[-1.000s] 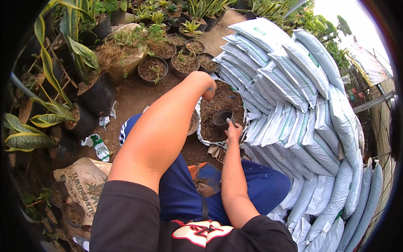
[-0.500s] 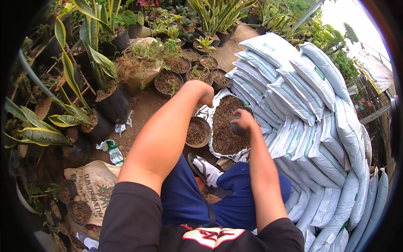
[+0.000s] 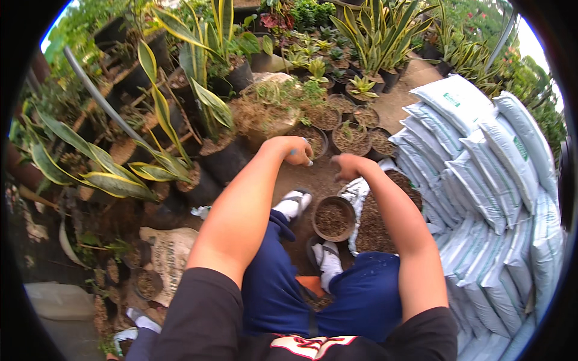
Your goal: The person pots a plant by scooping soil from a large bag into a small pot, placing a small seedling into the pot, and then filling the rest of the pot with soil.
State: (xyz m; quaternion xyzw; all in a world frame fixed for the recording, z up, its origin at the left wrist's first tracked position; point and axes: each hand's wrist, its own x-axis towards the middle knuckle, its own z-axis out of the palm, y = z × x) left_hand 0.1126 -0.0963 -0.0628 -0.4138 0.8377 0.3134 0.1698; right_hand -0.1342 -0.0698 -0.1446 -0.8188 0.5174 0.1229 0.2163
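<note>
My left hand [image 3: 295, 150] is closed, its fingers curled by the rim of a soil-filled black pot [image 3: 318, 139]; whatever it may hold is too small to make out. Facing it across a short gap, my right hand [image 3: 347, 166] has its index finger stretched to the left and its other fingers hanging loosely, dark with soil. Nothing shows in it. Below the hands, a round pot of brown soil mix [image 3: 333, 218] stands on the ground. To its right lies an opened white sack [image 3: 356, 201] spread around a heap of soil mix [image 3: 376, 225], partly covered by my right forearm.
Filled white sacks [image 3: 481, 162] are stacked high on the right. Several small pots [image 3: 351, 138], some with seedlings, cluster ahead. Snake plants [image 3: 208, 102] in black bags line the left, near a printed tan sack [image 3: 171, 256]. Another person's socked foot [image 3: 143, 320] shows at lower left.
My right hand has left the soil heap and moved forward and left, toward my left hand. My left hand stays near the pots. The view has swung left, and my left foot now shows.
</note>
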